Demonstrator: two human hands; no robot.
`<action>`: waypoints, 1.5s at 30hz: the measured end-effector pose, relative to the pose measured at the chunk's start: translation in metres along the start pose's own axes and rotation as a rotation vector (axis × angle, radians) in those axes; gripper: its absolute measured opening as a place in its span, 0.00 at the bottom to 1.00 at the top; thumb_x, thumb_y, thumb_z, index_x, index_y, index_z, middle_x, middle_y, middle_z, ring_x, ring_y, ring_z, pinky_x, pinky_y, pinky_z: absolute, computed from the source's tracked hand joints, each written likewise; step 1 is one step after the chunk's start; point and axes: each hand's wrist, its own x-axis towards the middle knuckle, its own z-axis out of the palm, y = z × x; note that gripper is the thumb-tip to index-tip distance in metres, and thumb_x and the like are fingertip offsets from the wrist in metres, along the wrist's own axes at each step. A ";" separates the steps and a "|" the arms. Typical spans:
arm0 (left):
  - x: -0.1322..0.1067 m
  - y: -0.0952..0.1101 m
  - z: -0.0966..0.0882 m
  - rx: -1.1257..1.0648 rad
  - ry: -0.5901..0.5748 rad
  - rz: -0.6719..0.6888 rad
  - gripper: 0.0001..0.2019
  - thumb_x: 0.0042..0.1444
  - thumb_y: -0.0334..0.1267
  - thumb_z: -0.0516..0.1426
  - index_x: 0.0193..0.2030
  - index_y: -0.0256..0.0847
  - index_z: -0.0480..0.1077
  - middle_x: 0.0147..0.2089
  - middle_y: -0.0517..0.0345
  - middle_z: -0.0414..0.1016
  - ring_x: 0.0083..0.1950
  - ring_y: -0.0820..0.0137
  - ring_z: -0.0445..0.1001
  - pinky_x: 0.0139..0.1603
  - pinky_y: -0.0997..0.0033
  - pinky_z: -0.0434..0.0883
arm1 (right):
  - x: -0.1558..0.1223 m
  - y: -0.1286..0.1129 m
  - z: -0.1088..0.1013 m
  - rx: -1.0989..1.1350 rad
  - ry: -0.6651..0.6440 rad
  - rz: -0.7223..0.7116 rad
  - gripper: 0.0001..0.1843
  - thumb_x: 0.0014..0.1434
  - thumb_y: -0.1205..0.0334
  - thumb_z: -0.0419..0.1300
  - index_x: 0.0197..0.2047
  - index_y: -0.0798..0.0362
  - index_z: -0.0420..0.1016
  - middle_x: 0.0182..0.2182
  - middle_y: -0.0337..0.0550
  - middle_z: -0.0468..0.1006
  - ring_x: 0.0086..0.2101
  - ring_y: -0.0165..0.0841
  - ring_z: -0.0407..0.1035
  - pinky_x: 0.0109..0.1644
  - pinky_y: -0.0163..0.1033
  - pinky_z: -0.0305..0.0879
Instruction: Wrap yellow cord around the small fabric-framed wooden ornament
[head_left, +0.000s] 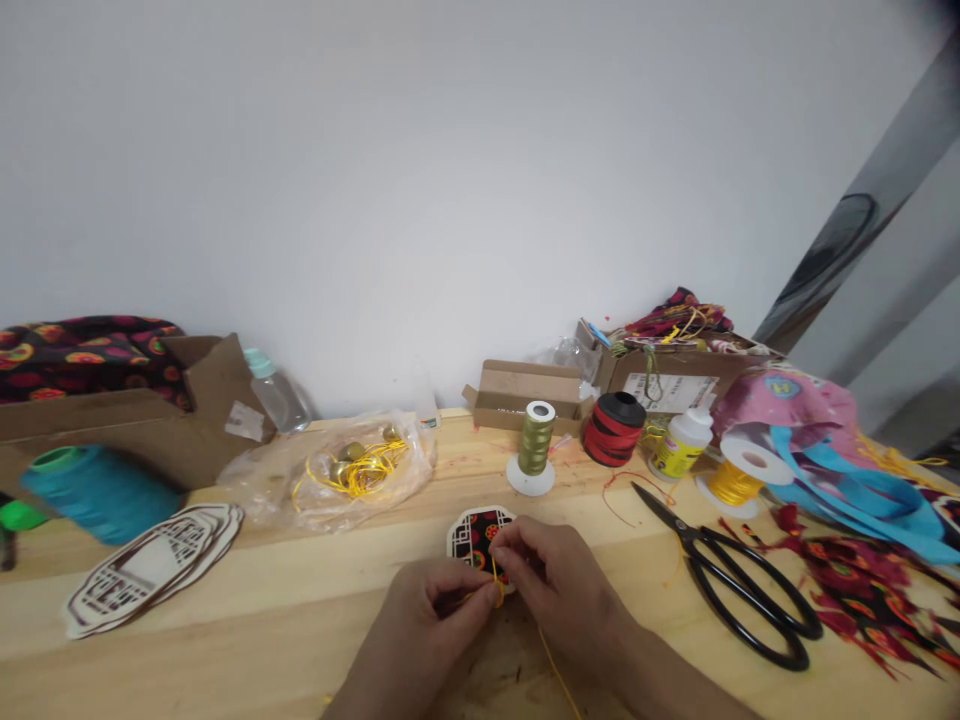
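My left hand point(442, 605) pinches a thin yellow cord point(495, 572) between thumb and forefinger. Just to its right, my right hand point(555, 570) pinches the same cord higher up, and the cord's loose length trails down toward the front edge of the view. Behind the fingers lies a pale octagonal frame piece point(480, 530), backed with black fabric patterned in red and orange. My hands cover its lower part, and I cannot tell whether the cord is attached to it.
Black-handled scissors point(720, 570) and fabric scraps point(855, 590) lie right. Behind stand a green thread spool point(535, 445), a red cord spool point(613, 430) and a glue bottle point(682, 440). Left are a plastic bag point(262, 475) with bells, stacked frame pieces point(150, 570) and a blue thread cone point(97, 495).
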 end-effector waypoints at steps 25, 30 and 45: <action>0.002 -0.004 -0.019 -0.363 0.118 -0.095 0.05 0.41 0.36 0.59 0.24 0.38 0.74 0.22 0.59 0.75 0.27 0.72 0.69 0.29 0.78 0.66 | 0.006 0.012 0.002 0.124 -0.057 0.276 0.29 0.52 0.43 0.44 0.11 0.55 0.59 0.08 0.34 0.57 0.14 0.24 0.50 0.17 0.31 0.40; 0.001 -0.001 -0.019 -0.192 0.072 0.009 0.06 0.44 0.36 0.57 0.24 0.37 0.74 0.22 0.60 0.72 0.26 0.73 0.67 0.27 0.79 0.63 | 0.011 0.014 0.002 0.369 -0.058 0.334 0.24 0.50 0.47 0.49 0.14 0.57 0.65 0.10 0.35 0.63 0.14 0.23 0.51 0.17 0.29 0.43; -0.019 0.011 -0.023 -0.095 0.270 0.001 0.07 0.40 0.38 0.59 0.22 0.37 0.74 0.19 0.60 0.71 0.20 0.76 0.62 0.19 0.80 0.57 | 0.004 -0.004 0.001 0.704 -0.035 0.404 0.23 0.49 0.51 0.53 0.10 0.56 0.62 0.06 0.29 0.50 0.10 0.20 0.41 0.15 0.30 0.34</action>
